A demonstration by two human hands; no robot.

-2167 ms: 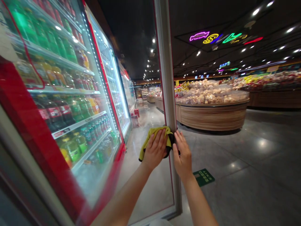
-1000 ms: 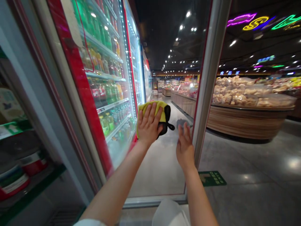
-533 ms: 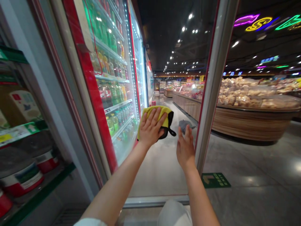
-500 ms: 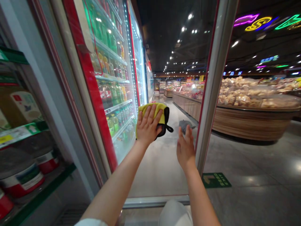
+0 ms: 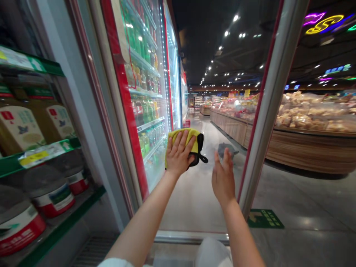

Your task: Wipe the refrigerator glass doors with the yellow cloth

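Observation:
My left hand [image 5: 179, 152] lies with its fingers spread over a folded yellow cleaning cloth [image 5: 174, 135] with dark edging and a black loop, holding it against the glass pane [image 5: 189, 207] of a metal-framed door. To the right, my right hand [image 5: 224, 181] is raised near the pane, fingers extended, with nothing visible in it. Whether its fingertips touch the glass I cannot tell. A dark grey shape [image 5: 228, 149] shows just beyond them; its kind is unclear. The door's right frame [image 5: 267, 107] slants up beside my right hand.
At left, shelves hold bottles [image 5: 20, 126] and clear jars with red-and-white labels [image 5: 54, 196]. Through the glass, a lit drinks cooler [image 5: 150, 92] lines the aisle. Right of the door stands a wood-sided display bin [image 5: 311, 152], and a green floor sign [image 5: 265, 218] lies nearby.
The view has turned slightly left, so the surroundings appear further right. My left hand and the cloth sit slightly lower and further right in view; both hands keep their pose.

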